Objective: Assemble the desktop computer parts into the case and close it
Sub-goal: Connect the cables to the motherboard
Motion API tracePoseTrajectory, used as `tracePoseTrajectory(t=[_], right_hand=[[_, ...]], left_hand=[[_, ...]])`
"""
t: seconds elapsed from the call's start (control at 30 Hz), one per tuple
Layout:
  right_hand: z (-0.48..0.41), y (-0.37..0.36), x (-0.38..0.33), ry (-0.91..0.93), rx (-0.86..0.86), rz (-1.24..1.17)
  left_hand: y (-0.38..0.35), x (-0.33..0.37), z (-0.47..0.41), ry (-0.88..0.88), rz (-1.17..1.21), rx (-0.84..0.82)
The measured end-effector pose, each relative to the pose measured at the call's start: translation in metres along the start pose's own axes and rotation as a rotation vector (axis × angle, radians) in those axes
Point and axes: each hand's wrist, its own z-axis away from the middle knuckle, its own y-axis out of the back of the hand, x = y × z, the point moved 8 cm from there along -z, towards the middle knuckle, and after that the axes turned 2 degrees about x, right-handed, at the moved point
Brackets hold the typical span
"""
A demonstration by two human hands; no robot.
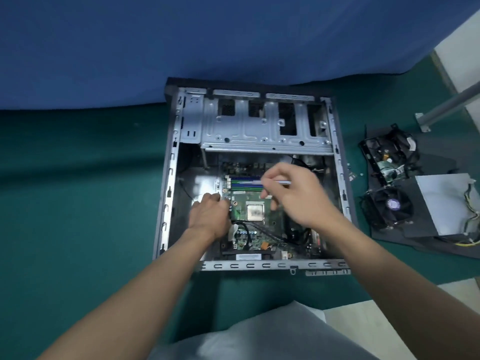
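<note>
silvery and thin, a slim silvery tool (279, 182) is pinched between the thumb and fingertips of the right hand (293, 193). its shaft lies nearly level over the blue and green memory slots (245, 183). the other fingers of that hand are curled loosely beneath it. the left hand (210, 214) reaches into the case with its fingers bent down at the left edge of the motherboard (259, 237). the back of the hand hides the fingertips, so i cannot tell whether they grip anything.

the green motherboard lies flat in the near half of the open computer case (168, 178). a bare square processor (255, 212) sits near the board's middle, between the two hands. black cables (246, 229) loop across the board's near part. in the far half of the case, a grey metal drive cage (259, 126) spans it from side to side, and its bays show only dark openings.

the case lies on its side near the middle of the green mat (78, 190), with its far end against a blue cloth (181, 35). towards the mat's right edge, well apart from the case, a dark flat panel (389, 240) carries a black cooler fan (391, 205) and a grey power supply (446, 203) with yellow and black wires. beyond them lies a black bracket with cables (389, 154).
</note>
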Motion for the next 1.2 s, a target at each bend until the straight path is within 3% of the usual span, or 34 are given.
tracePoseTrajectory(t=[0.1,0.17,0.3,0.4,0.57,0.67,0.8,1.03,1.13,1.2], right_hand=[[0.034,0.060,0.021,-0.076,0.100,-0.553],[0.049,0.091,0.040,-0.104,0.168,-0.770],[0.067,0.134,0.092,-0.148,0.389,-0.892],[0.071,0.142,0.136,-0.217,0.471,-0.896],[0.067,0.127,0.208,-0.408,0.498,-0.650],[0.063,0.112,0.237,-0.511,0.491,-0.382],[0.048,0.096,0.243,-0.510,0.450,-0.108],[0.018,0.080,0.236,-0.483,0.299,0.136],[0.011,0.071,0.241,-0.500,0.180,0.152],[0.011,0.071,0.241,-0.500,0.202,0.160]], left_hand=[[0.008,0.021,-0.004,-0.040,-0.098,0.056],[0.009,0.042,-0.007,-0.077,-0.091,0.069],[0.000,0.089,-0.014,-0.136,0.024,0.037],[-0.007,0.109,-0.023,-0.077,0.112,0.028],[-0.016,0.116,-0.039,0.071,0.165,0.035],[-0.025,0.117,-0.045,0.169,0.304,-0.003],[-0.026,0.120,-0.046,0.220,0.378,0.021],[0.032,0.082,-0.019,0.221,0.303,0.520],[0.033,0.053,-0.014,0.335,0.190,0.469],[0.025,0.041,-0.016,0.371,0.140,0.358]])
